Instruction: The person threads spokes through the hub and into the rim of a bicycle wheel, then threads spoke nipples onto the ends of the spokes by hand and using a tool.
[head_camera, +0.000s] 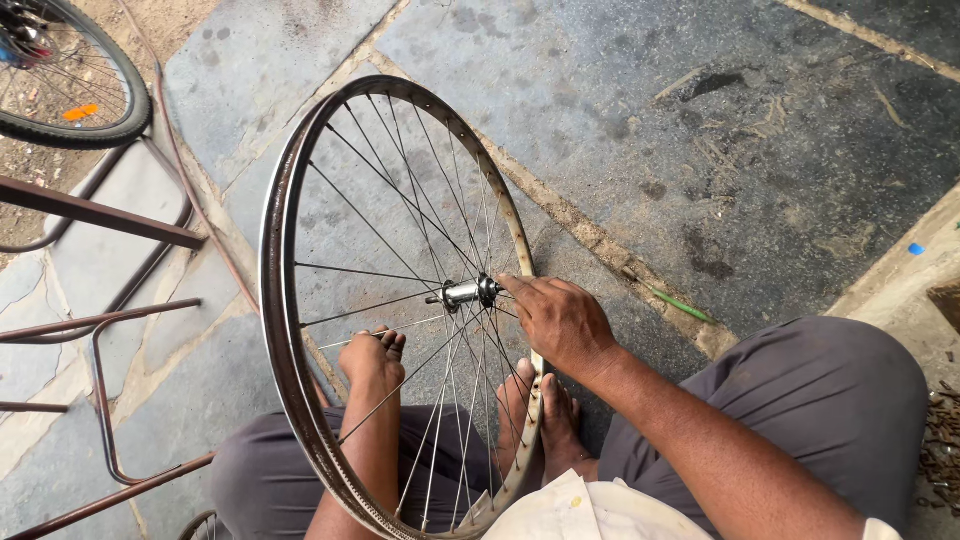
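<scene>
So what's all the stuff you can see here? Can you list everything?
Bare silver spoked bicycle wheel rim: one, rusty silver, upright in the middle.
Shiny metal hub and axle: one, silver, at the wheel's centre.
Black-tyred bicycle wheel: one, black, top left corner.
Rusty brown metal frame: one, brown, left side.
Thin green stick: one, green, on the floor right of the wheel.
Small blue scrap: one, blue, far right.
Grey stone slab floor: grey, everywhere below.
Grey trousers: one pair, on the person's knees.
Bare feet: two, behind the spokes.
Left hand: on the spokes.
Right hand: at the hub.
</scene>
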